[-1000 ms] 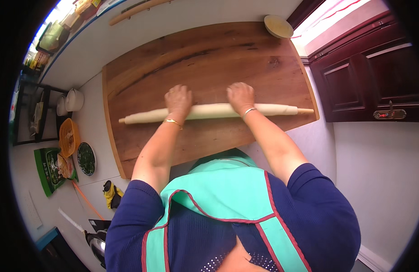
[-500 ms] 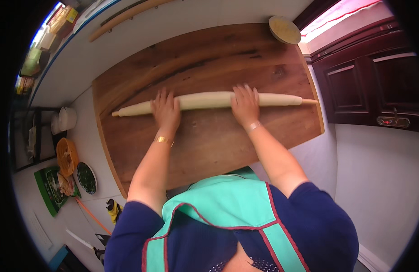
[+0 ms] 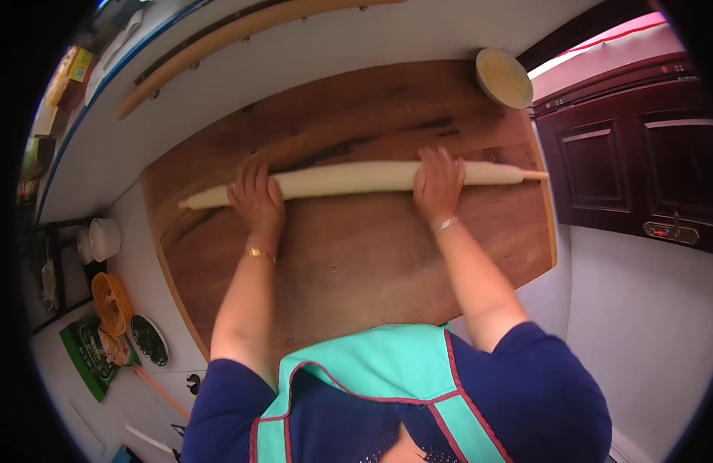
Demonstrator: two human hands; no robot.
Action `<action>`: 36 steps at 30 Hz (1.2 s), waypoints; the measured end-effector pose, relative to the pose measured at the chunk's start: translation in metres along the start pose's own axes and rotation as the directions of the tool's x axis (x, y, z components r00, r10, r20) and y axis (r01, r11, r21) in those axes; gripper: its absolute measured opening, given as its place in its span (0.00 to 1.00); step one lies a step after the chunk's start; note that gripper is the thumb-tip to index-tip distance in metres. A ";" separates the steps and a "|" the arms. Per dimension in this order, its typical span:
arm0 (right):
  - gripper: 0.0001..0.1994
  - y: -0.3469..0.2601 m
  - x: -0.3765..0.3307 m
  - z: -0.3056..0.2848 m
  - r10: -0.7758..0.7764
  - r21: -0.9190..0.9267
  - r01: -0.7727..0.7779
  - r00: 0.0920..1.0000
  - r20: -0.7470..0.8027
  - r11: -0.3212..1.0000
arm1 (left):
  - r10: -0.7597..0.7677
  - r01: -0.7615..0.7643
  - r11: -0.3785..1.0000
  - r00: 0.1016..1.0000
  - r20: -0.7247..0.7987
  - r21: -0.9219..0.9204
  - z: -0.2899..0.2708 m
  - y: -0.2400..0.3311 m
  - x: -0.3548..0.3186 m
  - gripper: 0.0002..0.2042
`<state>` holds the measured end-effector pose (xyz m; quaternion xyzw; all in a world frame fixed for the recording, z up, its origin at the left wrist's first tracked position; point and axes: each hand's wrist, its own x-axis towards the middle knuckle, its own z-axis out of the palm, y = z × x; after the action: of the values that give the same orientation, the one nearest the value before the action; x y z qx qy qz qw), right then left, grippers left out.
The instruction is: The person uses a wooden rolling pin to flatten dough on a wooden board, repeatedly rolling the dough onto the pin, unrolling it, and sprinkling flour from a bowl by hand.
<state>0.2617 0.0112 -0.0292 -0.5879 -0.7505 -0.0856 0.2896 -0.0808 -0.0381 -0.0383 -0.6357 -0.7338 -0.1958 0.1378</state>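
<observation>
A long wooden rolling pin (image 3: 535,176) lies crosswise on the brown wooden board (image 3: 349,270). Around it is wound a pale sheet of dough (image 3: 345,179), thick in the middle and tapering toward both ends; the bare right tip of the pin sticks out. Left of the middle, my left hand (image 3: 258,202) curves over the roll, fingers across the top and thumb along the near side. My right hand (image 3: 440,187) grips it the same way, right of the middle. Both hands are slightly blurred.
A round bowl of pale yellow meal (image 3: 503,79) sits at the board's far right corner. Beyond the right edge stands a dark red door (image 3: 619,162). At left are an orange basket (image 3: 112,303), a dark green-patterned dish (image 3: 149,340) and a green bag (image 3: 86,355). A wooden rail (image 3: 241,35) runs along the wall.
My hands have moved apart along the roll, the left one leftward and the right one rightward. The whole view has also shifted, with the board's far edge lower in the picture.
</observation>
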 end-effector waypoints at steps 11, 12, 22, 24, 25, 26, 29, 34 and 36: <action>0.15 0.047 0.070 0.034 -0.021 -0.095 0.011 0.994 -0.110 0.995 | 0.096 -0.107 0.989 0.990 -0.102 -0.102 0.037 -0.067 0.066 0.12; 0.16 0.048 0.079 0.037 0.002 -0.108 -0.002 1.000 -0.003 0.994 | 0.066 -0.068 0.997 0.997 -0.028 -0.041 0.034 -0.064 0.074 0.12; 0.14 0.048 0.003 -0.026 0.101 -0.236 -0.032 0.952 0.290 0.971 | -0.003 -0.007 0.998 0.990 0.143 0.069 -0.013 -0.043 -0.006 0.14; 0.13 0.040 -0.061 -0.067 0.081 -0.128 -0.046 0.953 0.291 0.991 | 0.022 -0.018 1.000 0.981 0.192 -0.022 -0.056 -0.033 -0.072 0.13; 0.11 0.030 -0.093 -0.092 0.117 -0.179 -0.058 0.932 0.343 0.982 | 0.021 -0.015 1.000 0.972 0.234 -0.027 -0.078 -0.032 -0.111 0.13; 0.10 0.028 -0.130 -0.111 0.096 -0.173 -0.039 0.937 0.336 0.984 | 0.020 -0.012 1.000 0.964 0.266 -0.029 -0.096 -0.031 -0.148 0.12; 0.08 0.009 -0.209 -0.162 0.106 -0.138 -0.054 0.911 0.400 0.989 | -0.019 0.023 1.000 0.958 0.287 -0.010 -0.139 -0.036 -0.241 0.11; 0.16 0.018 -0.159 -0.133 0.169 -0.090 -0.154 0.968 0.187 0.984 | -0.167 0.188 0.982 0.899 0.405 -0.012 -0.114 -0.013 -0.164 0.16; 0.17 -0.042 -0.114 -0.135 0.227 -0.076 -0.222 0.809 0.543 0.972 | -0.087 0.204 0.966 0.834 0.545 -0.158 -0.124 0.038 -0.138 0.16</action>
<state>0.2843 -0.1591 0.0295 -0.6732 -0.7268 0.1176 0.0682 -0.0282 -0.2130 0.0137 -0.6179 -0.7647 -0.0975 -0.1545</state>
